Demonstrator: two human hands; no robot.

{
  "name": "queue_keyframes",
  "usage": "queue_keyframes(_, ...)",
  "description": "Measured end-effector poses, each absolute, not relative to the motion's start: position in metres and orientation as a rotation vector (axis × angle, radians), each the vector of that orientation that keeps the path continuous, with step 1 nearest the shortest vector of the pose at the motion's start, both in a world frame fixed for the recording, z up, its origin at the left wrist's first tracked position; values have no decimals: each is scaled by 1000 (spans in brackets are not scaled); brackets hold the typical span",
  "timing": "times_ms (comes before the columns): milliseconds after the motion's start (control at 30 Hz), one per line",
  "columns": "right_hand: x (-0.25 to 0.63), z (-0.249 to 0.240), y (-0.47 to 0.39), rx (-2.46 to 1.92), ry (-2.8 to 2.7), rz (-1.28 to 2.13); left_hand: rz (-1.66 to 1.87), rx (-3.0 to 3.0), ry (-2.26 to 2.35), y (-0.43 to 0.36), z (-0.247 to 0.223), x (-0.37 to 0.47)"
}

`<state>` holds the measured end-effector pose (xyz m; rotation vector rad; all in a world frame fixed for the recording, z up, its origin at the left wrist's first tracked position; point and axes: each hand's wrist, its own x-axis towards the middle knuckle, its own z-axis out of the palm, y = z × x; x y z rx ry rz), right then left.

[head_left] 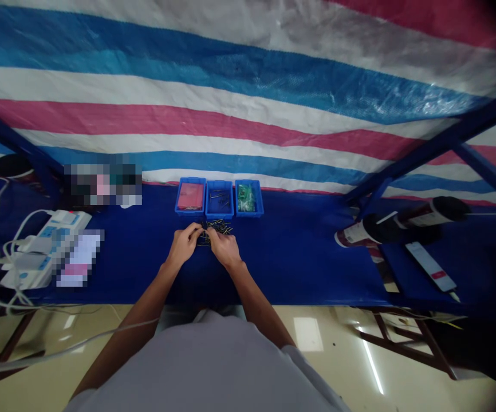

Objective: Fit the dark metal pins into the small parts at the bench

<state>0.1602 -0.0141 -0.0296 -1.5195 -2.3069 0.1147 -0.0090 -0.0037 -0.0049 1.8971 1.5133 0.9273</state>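
Observation:
Both my hands meet over a loose pile of thin, dark and gold-coloured metal-looking pieces (219,225) on the blue table. My left hand (184,242) is closed, its thumb and fingertips pinched at the pile's left side. At the pile's front, my right hand (225,245) is also closed, fingertips close to the left ones. Whatever lies between the fingertips is too small to make out. Just beyond the pile stand three blue bins in a row: the left bin (176,209) holds flat pink pieces, the middle bin (219,216) a few thin dark pieces, the right bin (260,206) green pieces under clear plastic.
On the left of the blue table (299,257) lie a white power strip (44,252) with cables and a blurred-out phone-like object (80,257). Dark cylindrical containers (359,230) and a phone (430,268) are on the right. A striped sheet (248,120) hangs behind.

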Motion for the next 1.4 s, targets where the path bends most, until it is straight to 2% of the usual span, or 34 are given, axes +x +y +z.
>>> queue_keyframes(1400, 160, -26, -10, -1482, -2234, 138, 873, 1922, 1484, -3, -1, -8)
